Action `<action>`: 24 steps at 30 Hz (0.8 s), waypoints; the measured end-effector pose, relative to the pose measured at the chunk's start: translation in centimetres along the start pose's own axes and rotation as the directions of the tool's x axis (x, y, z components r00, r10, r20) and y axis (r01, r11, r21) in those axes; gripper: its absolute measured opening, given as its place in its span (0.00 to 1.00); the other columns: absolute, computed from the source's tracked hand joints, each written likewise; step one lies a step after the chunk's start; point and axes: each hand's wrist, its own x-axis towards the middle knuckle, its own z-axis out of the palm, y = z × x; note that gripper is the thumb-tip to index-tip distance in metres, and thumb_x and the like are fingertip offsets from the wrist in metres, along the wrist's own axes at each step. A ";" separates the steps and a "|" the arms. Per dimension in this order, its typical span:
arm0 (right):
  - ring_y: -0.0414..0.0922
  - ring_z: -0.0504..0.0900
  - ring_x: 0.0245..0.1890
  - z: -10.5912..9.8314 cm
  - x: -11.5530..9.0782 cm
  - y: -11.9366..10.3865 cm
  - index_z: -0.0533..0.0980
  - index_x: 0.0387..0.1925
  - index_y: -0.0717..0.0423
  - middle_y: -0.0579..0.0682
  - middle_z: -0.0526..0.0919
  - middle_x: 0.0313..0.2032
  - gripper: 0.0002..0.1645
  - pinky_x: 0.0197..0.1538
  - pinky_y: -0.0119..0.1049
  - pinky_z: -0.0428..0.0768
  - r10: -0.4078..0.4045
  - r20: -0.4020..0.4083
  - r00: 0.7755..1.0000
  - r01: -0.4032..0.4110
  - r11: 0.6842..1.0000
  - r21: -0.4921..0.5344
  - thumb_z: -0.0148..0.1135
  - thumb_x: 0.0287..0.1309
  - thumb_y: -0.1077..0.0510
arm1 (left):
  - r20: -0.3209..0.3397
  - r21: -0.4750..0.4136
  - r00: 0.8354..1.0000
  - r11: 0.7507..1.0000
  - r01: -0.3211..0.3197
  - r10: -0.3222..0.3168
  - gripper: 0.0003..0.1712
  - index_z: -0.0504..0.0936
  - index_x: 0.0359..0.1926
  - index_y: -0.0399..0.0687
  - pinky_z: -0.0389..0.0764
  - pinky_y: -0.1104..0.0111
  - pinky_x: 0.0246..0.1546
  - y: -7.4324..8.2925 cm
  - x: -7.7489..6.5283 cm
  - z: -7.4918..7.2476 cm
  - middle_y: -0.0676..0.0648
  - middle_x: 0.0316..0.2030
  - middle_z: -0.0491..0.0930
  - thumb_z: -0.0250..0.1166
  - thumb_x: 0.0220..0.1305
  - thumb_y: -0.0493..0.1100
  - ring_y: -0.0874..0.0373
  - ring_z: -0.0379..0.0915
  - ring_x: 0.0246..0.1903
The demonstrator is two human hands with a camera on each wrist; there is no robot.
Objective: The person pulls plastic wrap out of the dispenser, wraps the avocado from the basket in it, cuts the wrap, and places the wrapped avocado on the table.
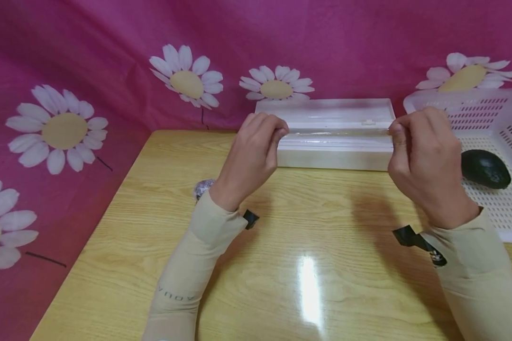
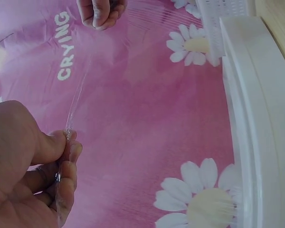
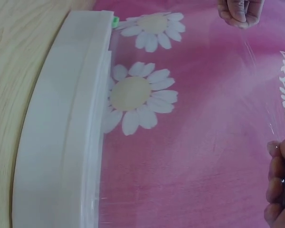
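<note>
Table (image 1: 345,284); two hands (image 1: 251,151) (image 1: 428,158); one film (image 2: 77,100)

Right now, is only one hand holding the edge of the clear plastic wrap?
No, the left hand and the right hand each pinch the clear plastic wrap, its edge stretched between them.

beige sleeves (image 1: 187,258) (the left one lettered), black wrist tabs (image 1: 404,236)

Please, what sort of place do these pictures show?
Probably an indoor food-preparation corner: a table with a box of clear film, a basket holding a dark fruit, and a flowered cloth behind.
</note>
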 end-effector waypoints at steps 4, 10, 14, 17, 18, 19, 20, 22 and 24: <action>0.69 0.73 0.42 -0.4 -0.1 -0.4 0.76 0.36 0.75 0.70 0.74 0.33 0.19 0.44 0.57 0.65 -0.007 -0.014 1.000 0.007 1.000 -0.003 0.51 0.72 0.59 | -0.023 -0.006 0.999 0.999 -0.031 0.031 0.11 0.83 0.43 0.34 0.76 0.63 0.48 0.3 -0.4 -0.2 0.41 0.37 0.84 0.57 0.78 0.38 0.48 0.75 0.40; 0.67 0.71 0.39 -0.9 -0.1 -1.0 0.76 0.36 0.75 0.70 0.73 0.32 0.19 0.42 0.49 0.63 -0.022 -0.031 0.999 0.022 1.000 -0.012 0.51 0.72 0.59 | -0.063 -0.007 0.997 0.999 -0.049 0.048 0.10 0.83 0.43 0.34 0.76 0.64 0.45 0.9 -1.1 -0.6 0.41 0.37 0.84 0.57 0.77 0.37 0.49 0.74 0.38; 0.67 0.71 0.38 -1.3 -0.1 -1.4 0.76 0.37 0.76 0.70 0.74 0.33 0.18 0.40 0.46 0.62 -0.026 -0.046 0.999 0.025 0.999 -0.026 0.51 0.71 0.60 | -0.080 -0.008 0.995 0.998 -0.064 0.063 0.11 0.83 0.42 0.34 0.77 0.64 0.44 1.3 -1.3 -0.9 0.41 0.37 0.84 0.57 0.77 0.37 0.49 0.74 0.38; 0.67 0.71 0.38 -1.6 0.0 -1.7 0.76 0.37 0.76 0.71 0.74 0.33 0.19 0.40 0.44 0.62 -0.027 -0.061 0.998 0.025 0.999 -0.034 0.51 0.71 0.59 | -0.082 -0.002 0.994 0.997 -0.074 0.073 0.11 0.83 0.42 0.34 0.77 0.64 0.44 1.7 -1.4 -1.2 0.41 0.37 0.84 0.57 0.77 0.37 0.49 0.74 0.38; 0.67 0.72 0.38 -1.7 0.0 -1.8 0.76 0.36 0.76 0.71 0.74 0.33 0.19 0.40 0.44 0.62 -0.029 -0.068 0.997 0.026 0.999 -0.034 0.51 0.71 0.59 | -0.082 0.001 0.994 0.997 -0.076 0.076 0.11 0.83 0.42 0.34 0.77 0.64 0.44 1.8 -1.4 -1.4 0.41 0.37 0.84 0.57 0.77 0.37 0.49 0.74 0.38; 0.67 0.72 0.39 -1.8 0.0 -2.0 0.76 0.36 0.76 0.71 0.74 0.33 0.20 0.41 0.40 0.61 -0.028 -0.073 0.997 0.025 0.999 -0.034 0.51 0.71 0.58 | -0.082 0.002 0.994 0.997 -0.076 0.076 0.11 0.83 0.42 0.34 0.77 0.64 0.44 1.9 -1.5 -1.5 0.41 0.37 0.84 0.57 0.77 0.37 0.49 0.73 0.38; 0.67 0.72 0.39 -1.9 0.0 -2.1 0.76 0.36 0.76 0.71 0.74 0.33 0.21 0.43 0.37 0.61 -0.027 -0.077 0.997 0.024 0.999 -0.036 0.51 0.71 0.57 | -0.083 0.002 0.994 0.997 -0.077 0.077 0.11 0.83 0.42 0.34 0.77 0.64 0.44 2.0 -1.5 -1.6 0.41 0.37 0.84 0.57 0.77 0.37 0.49 0.73 0.38; 0.68 0.72 0.40 -2.0 0.0 -2.3 0.76 0.37 0.76 0.71 0.75 0.34 0.22 0.44 0.32 0.60 -0.024 -0.084 0.996 0.021 0.999 -0.041 0.51 0.72 0.56 | -0.084 -0.002 0.993 0.997 -0.079 0.078 0.11 0.83 0.42 0.34 0.77 0.64 0.44 2.2 -1.6 -1.9 0.41 0.36 0.83 0.57 0.77 0.37 0.49 0.73 0.38; 0.68 0.72 0.40 -2.1 0.1 -2.5 0.76 0.37 0.76 0.72 0.75 0.34 0.22 0.47 0.27 0.58 -0.021 -0.093 0.995 0.017 0.999 -0.043 0.51 0.72 0.56 | -0.087 -0.005 0.993 0.996 -0.084 0.083 0.11 0.83 0.42 0.34 0.77 0.65 0.43 2.4 -1.7 -2.0 0.41 0.36 0.83 0.57 0.77 0.37 0.49 0.73 0.38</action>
